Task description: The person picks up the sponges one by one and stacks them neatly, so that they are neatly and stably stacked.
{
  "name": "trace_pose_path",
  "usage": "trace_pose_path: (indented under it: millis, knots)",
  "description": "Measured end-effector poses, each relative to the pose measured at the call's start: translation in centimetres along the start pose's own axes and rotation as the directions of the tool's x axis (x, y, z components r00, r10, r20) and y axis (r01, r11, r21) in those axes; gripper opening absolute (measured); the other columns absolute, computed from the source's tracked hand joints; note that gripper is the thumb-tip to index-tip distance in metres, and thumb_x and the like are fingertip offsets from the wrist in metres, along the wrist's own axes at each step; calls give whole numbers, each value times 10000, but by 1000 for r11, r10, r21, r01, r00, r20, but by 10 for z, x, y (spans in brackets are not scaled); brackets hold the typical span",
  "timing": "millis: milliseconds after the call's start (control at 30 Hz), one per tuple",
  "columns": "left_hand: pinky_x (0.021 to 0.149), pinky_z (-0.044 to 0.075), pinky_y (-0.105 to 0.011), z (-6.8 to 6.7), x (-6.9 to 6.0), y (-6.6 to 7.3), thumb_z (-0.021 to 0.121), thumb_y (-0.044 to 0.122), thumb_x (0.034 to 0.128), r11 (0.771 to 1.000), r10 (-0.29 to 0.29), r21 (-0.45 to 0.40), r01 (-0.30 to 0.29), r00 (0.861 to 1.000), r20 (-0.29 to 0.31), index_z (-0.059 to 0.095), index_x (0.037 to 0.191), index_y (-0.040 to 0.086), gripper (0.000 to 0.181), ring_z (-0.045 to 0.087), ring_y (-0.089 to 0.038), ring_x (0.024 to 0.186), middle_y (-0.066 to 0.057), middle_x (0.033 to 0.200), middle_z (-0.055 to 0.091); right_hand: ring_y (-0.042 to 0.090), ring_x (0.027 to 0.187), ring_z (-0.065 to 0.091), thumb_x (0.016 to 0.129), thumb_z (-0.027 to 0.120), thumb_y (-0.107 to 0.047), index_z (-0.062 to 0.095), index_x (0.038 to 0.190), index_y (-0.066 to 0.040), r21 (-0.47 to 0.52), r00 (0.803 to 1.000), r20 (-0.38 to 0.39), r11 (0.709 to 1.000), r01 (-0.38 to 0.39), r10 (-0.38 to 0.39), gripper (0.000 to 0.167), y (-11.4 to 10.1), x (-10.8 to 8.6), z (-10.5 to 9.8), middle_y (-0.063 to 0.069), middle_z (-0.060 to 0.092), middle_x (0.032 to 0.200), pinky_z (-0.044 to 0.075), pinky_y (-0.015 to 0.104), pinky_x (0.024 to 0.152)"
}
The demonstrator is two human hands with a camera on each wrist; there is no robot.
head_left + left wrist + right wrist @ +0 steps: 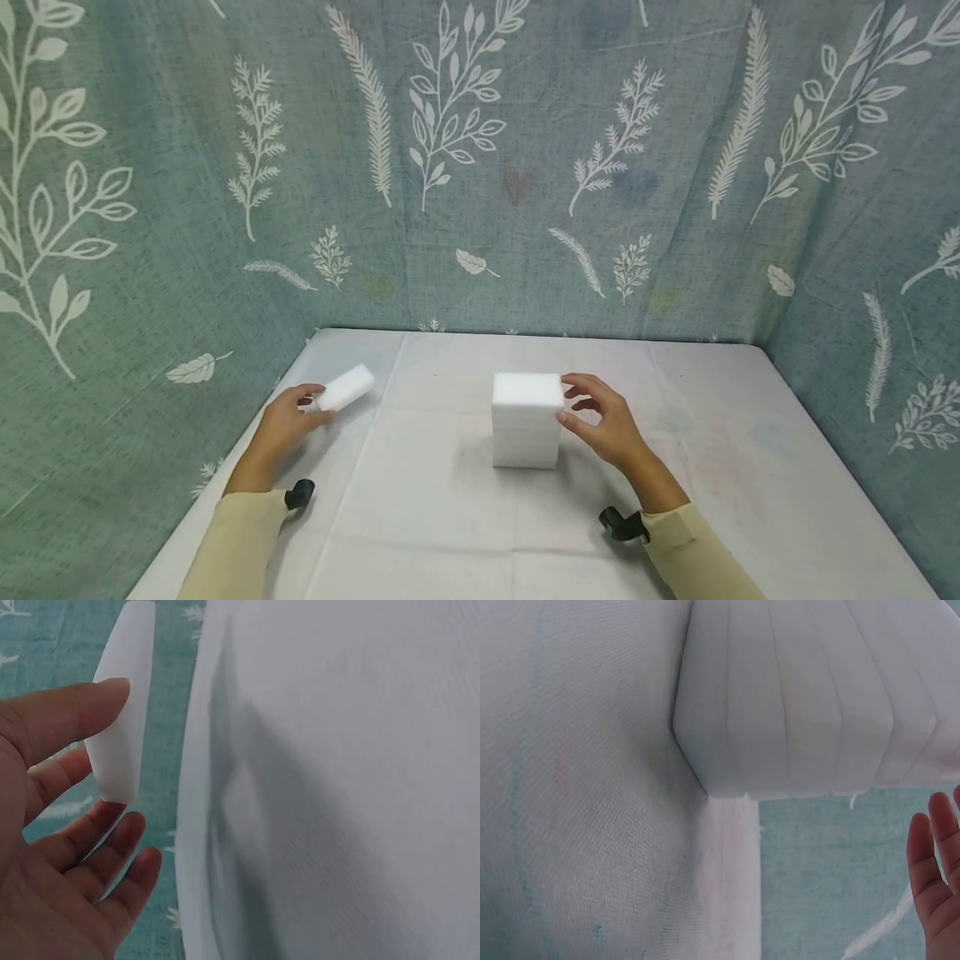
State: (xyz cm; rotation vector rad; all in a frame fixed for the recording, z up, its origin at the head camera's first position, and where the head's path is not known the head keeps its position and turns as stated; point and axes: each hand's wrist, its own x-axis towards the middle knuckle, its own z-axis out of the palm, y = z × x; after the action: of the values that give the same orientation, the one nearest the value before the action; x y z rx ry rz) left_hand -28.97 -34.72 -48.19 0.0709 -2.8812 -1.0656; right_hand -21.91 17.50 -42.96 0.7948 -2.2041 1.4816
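My left hand (288, 421) pinches one end of a white sponge block (347, 388), thumb on one side. It holds the block tilted above the table's left side. In the left wrist view the thumb lies across the white block (124, 724), and the lower fingers hang loosely bent. My right hand (603, 421) is at the right end of the top block of a white stack (525, 433), thumb at the near corner and index finger at the far one. The right wrist view shows several layers in the stack (802, 712); the thumb is hidden there.
A white cloth (420, 500) covers the table under the stack. Green fabric with white leaf prints (525, 233) hangs behind and on both sides. Dark wrist cameras, left (300, 493) and right (624, 525), stick out from the sleeves.
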Motion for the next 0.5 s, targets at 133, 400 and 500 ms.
trace_pose_path:
  millis: [133, 400, 500]
  knots:
    - [857, 468, -564, 0, 1, 11, 773, 357, 837, 999, 46, 5, -46, 999, -14, 524, 1348, 25, 658, 483, -452, 1169, -254, 1331, 483, 421, 1027, 570, 830, 737, 29, 566, 1270, 57, 4, 1000, 0, 1000, -9, 9, 472, -1, 0, 1, 213, 577, 1232, 507, 574, 807]
    - [902, 462, -545, 3, 1, 32, 788, 358, 823, 991, 132, 1, -132, 990, -38, 573, 1302, 4, 633, 527, -442, 1127, -228, 1283, 502, 415, 1026, 573, 829, 742, 22, 570, 1268, 48, -4, 1000, 3, 1000, -23, 23, 472, -1, 1, 0, 201, 584, 1222, 509, 565, 812]
    - [911, 466, -532, 5, 1, 39, 791, 347, 822, 988, 153, -19, -154, 988, -36, 576, 1303, 14, 623, 533, -435, 1131, -216, 1294, 500, 411, 1024, 576, 830, 742, 19, 570, 1270, 48, -8, 1000, 3, 1000, -24, 24, 473, -1, 1, -1, 204, 585, 1217, 508, 568, 810]
